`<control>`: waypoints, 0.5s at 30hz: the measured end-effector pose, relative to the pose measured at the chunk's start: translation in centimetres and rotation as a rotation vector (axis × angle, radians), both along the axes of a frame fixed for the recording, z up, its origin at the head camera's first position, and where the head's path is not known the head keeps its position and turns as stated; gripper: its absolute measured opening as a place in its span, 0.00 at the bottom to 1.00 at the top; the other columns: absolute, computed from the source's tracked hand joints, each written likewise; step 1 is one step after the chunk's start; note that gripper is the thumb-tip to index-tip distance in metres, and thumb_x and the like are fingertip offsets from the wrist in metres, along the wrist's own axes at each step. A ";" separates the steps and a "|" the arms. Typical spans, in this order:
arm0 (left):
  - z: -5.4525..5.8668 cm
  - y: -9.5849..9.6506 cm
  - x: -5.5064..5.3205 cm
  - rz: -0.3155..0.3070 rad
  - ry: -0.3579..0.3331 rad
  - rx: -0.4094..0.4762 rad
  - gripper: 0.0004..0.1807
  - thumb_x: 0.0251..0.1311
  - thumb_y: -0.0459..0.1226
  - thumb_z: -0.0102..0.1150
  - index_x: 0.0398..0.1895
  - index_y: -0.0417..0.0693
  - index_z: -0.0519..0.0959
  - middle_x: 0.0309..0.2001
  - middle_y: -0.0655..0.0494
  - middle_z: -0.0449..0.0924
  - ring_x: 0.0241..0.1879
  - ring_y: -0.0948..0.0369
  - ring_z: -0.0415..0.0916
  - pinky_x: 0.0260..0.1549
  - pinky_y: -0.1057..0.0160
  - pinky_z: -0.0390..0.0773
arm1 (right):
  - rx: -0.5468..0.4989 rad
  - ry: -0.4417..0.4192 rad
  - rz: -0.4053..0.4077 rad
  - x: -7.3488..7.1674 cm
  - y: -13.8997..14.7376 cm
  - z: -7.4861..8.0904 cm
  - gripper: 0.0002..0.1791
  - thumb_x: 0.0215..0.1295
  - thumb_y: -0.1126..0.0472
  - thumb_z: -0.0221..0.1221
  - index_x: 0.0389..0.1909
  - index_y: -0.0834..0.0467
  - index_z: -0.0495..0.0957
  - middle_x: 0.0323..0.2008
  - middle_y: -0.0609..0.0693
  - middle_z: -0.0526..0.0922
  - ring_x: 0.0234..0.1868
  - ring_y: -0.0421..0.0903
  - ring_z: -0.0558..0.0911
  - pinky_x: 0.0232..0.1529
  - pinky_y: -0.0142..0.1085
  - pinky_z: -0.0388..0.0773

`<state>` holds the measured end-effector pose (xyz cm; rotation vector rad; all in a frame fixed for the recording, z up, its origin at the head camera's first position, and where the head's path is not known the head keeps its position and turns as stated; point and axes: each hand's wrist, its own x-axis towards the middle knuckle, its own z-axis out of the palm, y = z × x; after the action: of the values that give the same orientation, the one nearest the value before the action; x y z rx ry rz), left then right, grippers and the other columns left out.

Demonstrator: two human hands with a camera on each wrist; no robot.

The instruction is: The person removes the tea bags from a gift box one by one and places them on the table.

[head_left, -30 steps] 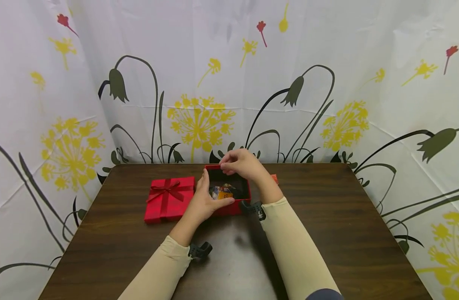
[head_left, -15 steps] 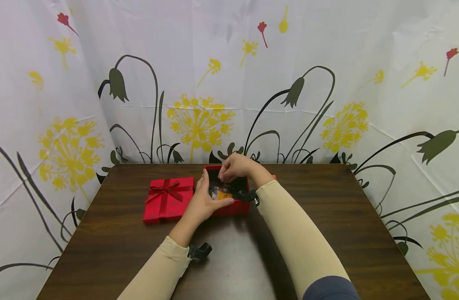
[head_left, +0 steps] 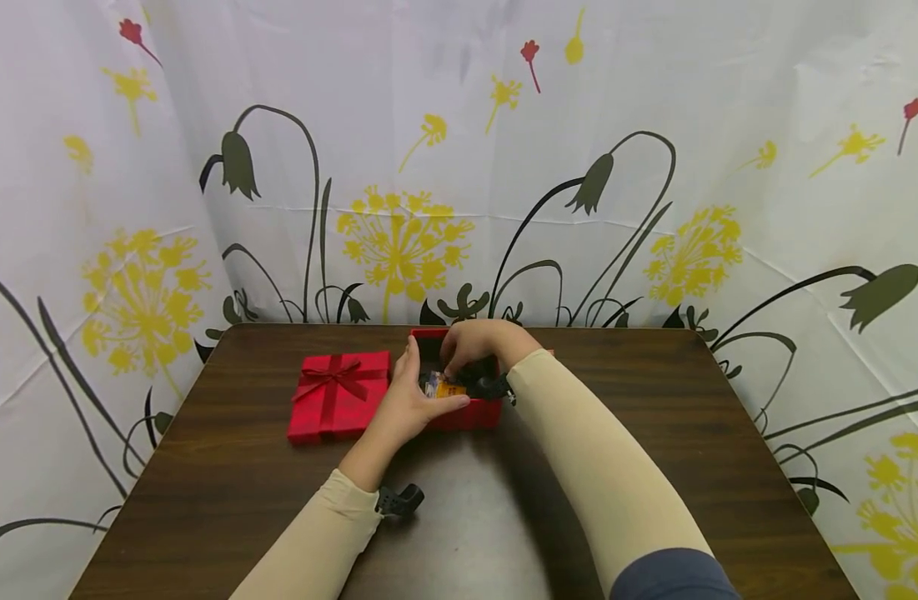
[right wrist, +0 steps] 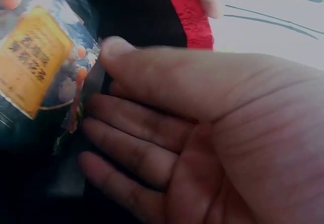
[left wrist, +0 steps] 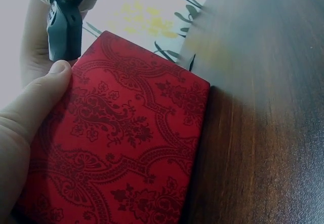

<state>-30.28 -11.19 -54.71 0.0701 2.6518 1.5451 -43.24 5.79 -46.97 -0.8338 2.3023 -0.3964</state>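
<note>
A red gift box (head_left: pixel 466 418) with a dark inside stands near the table's far edge. My left hand (head_left: pixel 409 396) spans its near left corner, fingers along the left side and thumb across the front. In the left wrist view the thumb lies along the edge of the box's red patterned wall (left wrist: pixel 126 133). My right hand (head_left: pixel 484 337) reaches down into the box. Its thumb and forefinger pinch the edge of a colourful packet (right wrist: pixel 50 57) with an orange label, in the right wrist view. The other fingers lie half curled below.
A red box lid (head_left: pixel 346 417) with a dark red ribbon bow lies on the brown wooden table (head_left: pixel 226 467), left of the box. A small orange thing (head_left: pixel 552 352) shows beyond my right wrist. A flowered white curtain (head_left: pixel 459 150) hangs behind the table.
My right hand has lowered from above the box's far rim into the box, coming to the packet. The left hand has stayed at its corner.
</note>
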 end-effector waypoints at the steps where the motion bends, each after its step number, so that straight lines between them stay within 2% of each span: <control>1: 0.0 0.0 0.0 -0.001 -0.007 0.002 0.81 0.50 0.65 0.82 0.91 0.62 0.28 0.91 0.50 0.34 0.89 0.41 0.41 0.80 0.30 0.61 | 0.009 -0.011 0.003 0.1 0.0 -0.1 0.20 0.74 0.54 0.70 0.63 0.57 0.88 0.58 0.49 0.89 0.60 0.47 0.85 0.66 0.49 0.83; 8: 0.2 0.2 0.2 -0.003 -0.017 0.006 0.78 0.55 0.59 0.82 0.91 0.63 0.28 0.91 0.50 0.34 0.89 0.40 0.41 0.80 0.30 0.60 | 0.011 -0.026 0.022 0.1 0.0 -0.3 0.16 0.73 0.57 0.71 0.59 0.54 0.90 0.53 0.44 0.91 0.60 0.45 0.84 0.69 0.51 0.81; 15: 0.2 0.0 0.0 -0.004 -0.013 -0.010 0.80 0.51 0.65 0.82 0.91 0.63 0.28 0.91 0.51 0.34 0.89 0.42 0.39 0.80 0.31 0.60 | -0.006 -0.049 0.033 -0.1 0.1 -0.3 0.15 0.72 0.59 0.71 0.57 0.52 0.91 0.53 0.43 0.91 0.60 0.45 0.84 0.66 0.51 0.83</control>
<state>-30.32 -11.20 -54.56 0.0641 2.6473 1.5258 -43.32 5.90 -47.30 -0.8555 2.2406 -0.4051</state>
